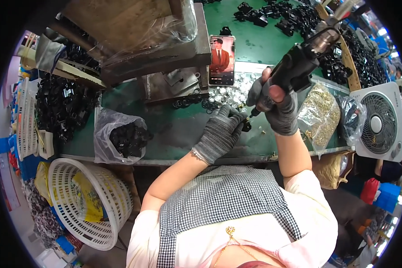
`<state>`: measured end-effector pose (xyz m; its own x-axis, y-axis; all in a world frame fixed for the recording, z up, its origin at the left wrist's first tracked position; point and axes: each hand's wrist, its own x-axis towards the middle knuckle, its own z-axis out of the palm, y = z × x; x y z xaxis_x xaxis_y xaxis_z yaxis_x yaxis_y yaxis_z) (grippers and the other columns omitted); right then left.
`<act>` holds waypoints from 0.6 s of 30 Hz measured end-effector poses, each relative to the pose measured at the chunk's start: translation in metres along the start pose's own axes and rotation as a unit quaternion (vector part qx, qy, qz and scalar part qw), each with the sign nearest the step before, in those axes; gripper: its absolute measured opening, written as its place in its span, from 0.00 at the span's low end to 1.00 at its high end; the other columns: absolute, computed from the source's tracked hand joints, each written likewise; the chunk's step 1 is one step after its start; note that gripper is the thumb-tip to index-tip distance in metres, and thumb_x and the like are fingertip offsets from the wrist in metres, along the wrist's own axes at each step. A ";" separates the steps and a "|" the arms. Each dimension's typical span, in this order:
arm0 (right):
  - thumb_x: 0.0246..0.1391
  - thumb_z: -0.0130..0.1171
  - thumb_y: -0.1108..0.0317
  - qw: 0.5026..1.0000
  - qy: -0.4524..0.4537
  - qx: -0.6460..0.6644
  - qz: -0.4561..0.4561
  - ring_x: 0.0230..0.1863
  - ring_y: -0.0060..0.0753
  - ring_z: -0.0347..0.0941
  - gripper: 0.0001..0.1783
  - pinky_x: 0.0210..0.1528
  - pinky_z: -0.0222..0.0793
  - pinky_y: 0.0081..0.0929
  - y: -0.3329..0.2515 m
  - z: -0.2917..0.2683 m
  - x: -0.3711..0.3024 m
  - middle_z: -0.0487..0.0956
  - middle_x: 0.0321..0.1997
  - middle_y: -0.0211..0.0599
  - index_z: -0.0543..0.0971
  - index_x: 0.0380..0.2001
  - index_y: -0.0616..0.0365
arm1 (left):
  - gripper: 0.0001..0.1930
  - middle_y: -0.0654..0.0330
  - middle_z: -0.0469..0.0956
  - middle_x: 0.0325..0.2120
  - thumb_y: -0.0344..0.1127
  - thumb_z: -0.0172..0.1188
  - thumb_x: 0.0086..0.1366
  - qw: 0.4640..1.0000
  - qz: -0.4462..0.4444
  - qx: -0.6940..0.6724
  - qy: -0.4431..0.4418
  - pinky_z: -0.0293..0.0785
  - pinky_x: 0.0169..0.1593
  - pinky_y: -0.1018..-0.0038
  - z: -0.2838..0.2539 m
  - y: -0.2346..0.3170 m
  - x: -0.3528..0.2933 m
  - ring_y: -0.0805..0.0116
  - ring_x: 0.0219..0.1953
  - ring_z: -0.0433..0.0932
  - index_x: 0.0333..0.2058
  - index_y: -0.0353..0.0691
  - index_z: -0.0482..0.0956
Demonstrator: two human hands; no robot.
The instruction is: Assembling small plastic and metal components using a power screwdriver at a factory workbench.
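My right hand [278,105], in a grey knitted glove with some fingertips bare, is wrapped round a black power screwdriver [295,67]. The tool slants down to the left, its thin bit close to my left hand. My left hand [219,134], also gloved, pinches a small black part [246,125] low over the green table; the fingers partly hide it. Just beyond both hands lies a pile of small round silvery-clear pieces [230,94]. Black rings [193,101] are scattered to the left of that pile.
A phone [222,60] stands against a heavy metal block [156,58]. Clear bags hold black parts [128,139] on the left and brass-coloured screws [320,109] on the right. Beyond are a grey fan [376,123], a white basket [120,192] and heaps of black parts [295,18].
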<state>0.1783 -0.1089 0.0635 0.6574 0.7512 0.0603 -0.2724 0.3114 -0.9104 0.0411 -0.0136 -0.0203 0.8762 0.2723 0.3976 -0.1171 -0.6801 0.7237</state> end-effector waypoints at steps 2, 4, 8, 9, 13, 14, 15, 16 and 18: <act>0.39 0.71 0.49 0.999 -0.029 0.010 0.028 0.22 0.29 0.69 0.34 0.24 0.64 0.25 0.011 -0.003 -0.001 0.72 0.21 0.33 0.68 0.43 0.56 | 0.12 0.53 0.74 0.32 0.26 0.60 0.53 1.000 -0.001 -0.011 0.003 0.73 0.39 0.61 -0.001 -0.001 0.000 0.53 0.34 0.74 0.39 0.40 0.81; 0.40 0.71 0.49 1.000 -0.007 0.004 -0.006 0.20 0.27 0.66 0.31 0.24 0.62 0.23 0.018 0.003 -0.001 0.69 0.19 0.31 0.68 0.40 0.54 | 0.13 0.53 0.74 0.32 0.25 0.61 0.53 1.000 0.003 0.000 -0.006 0.74 0.39 0.65 -0.002 -0.001 0.000 0.55 0.34 0.76 0.39 0.39 0.81; 0.41 0.70 0.50 1.000 0.005 0.008 -0.018 0.20 0.26 0.65 0.29 0.24 0.62 0.23 0.025 0.002 -0.002 0.67 0.18 0.29 0.68 0.40 0.53 | 0.13 0.54 0.74 0.32 0.24 0.61 0.53 1.000 0.007 0.015 -0.013 0.75 0.38 0.67 -0.001 0.001 0.000 0.57 0.34 0.77 0.39 0.38 0.81; 0.41 0.69 0.50 1.000 0.007 0.011 -0.016 0.20 0.26 0.65 0.29 0.24 0.62 0.24 0.027 0.000 -0.002 0.67 0.18 0.29 0.68 0.40 0.53 | 0.13 0.54 0.74 0.31 0.23 0.61 0.53 1.000 0.009 0.020 -0.014 0.75 0.38 0.67 -0.001 0.002 0.000 0.57 0.33 0.77 0.39 0.38 0.81; 0.43 0.68 0.50 0.984 0.013 -0.173 -0.037 0.20 0.24 0.65 0.27 0.24 0.62 0.24 0.044 -0.024 0.007 0.67 0.18 0.28 0.68 0.40 0.53 | 0.14 0.55 0.74 0.31 0.24 0.61 0.53 1.000 -0.002 -0.013 -0.006 0.75 0.38 0.67 -0.003 0.001 0.002 0.57 0.33 0.77 0.41 0.38 0.80; 0.43 0.68 0.50 0.984 0.007 -0.172 -0.037 0.20 0.24 0.65 0.27 0.24 0.62 0.24 0.044 -0.025 0.007 0.67 0.18 0.28 0.68 0.40 0.53 | 0.14 0.55 0.74 0.31 0.24 0.61 0.53 1.000 -0.004 -0.009 -0.002 0.75 0.38 0.67 -0.002 0.000 0.002 0.57 0.33 0.77 0.41 0.38 0.80; 0.44 0.68 0.50 0.989 0.012 -0.143 -0.028 0.20 0.24 0.65 0.28 0.25 0.62 0.24 0.042 -0.018 0.006 0.67 0.18 0.28 0.68 0.40 0.53 | 0.15 0.54 0.75 0.31 0.24 0.61 0.53 1.000 -0.016 -0.024 -0.005 0.75 0.38 0.67 0.001 -0.001 0.001 0.57 0.33 0.77 0.41 0.39 0.80; 0.44 0.68 0.49 0.993 0.015 -0.115 -0.019 0.20 0.23 0.64 0.28 0.26 0.63 0.24 0.039 -0.011 0.004 0.67 0.18 0.28 0.69 0.41 0.54 | 0.16 0.54 0.75 0.32 0.24 0.62 0.53 0.999 -0.028 -0.038 -0.006 0.75 0.38 0.67 0.004 -0.002 0.001 0.56 0.34 0.77 0.42 0.39 0.79; 0.44 0.68 0.49 0.997 0.003 -0.081 -0.006 0.20 0.23 0.64 0.29 0.27 0.63 0.25 0.034 -0.005 0.001 0.67 0.19 0.27 0.69 0.42 0.54 | 0.17 0.54 0.75 0.32 0.24 0.62 0.53 0.998 -0.047 -0.043 0.004 0.75 0.39 0.67 0.007 -0.004 0.000 0.56 0.34 0.77 0.43 0.40 0.79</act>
<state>0.1732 -0.1001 0.0303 0.6639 0.7446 0.0693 -0.1475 0.2213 -0.9640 0.0453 -0.0156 -0.0277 0.8812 0.3380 0.3304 -0.0744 -0.5910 0.8032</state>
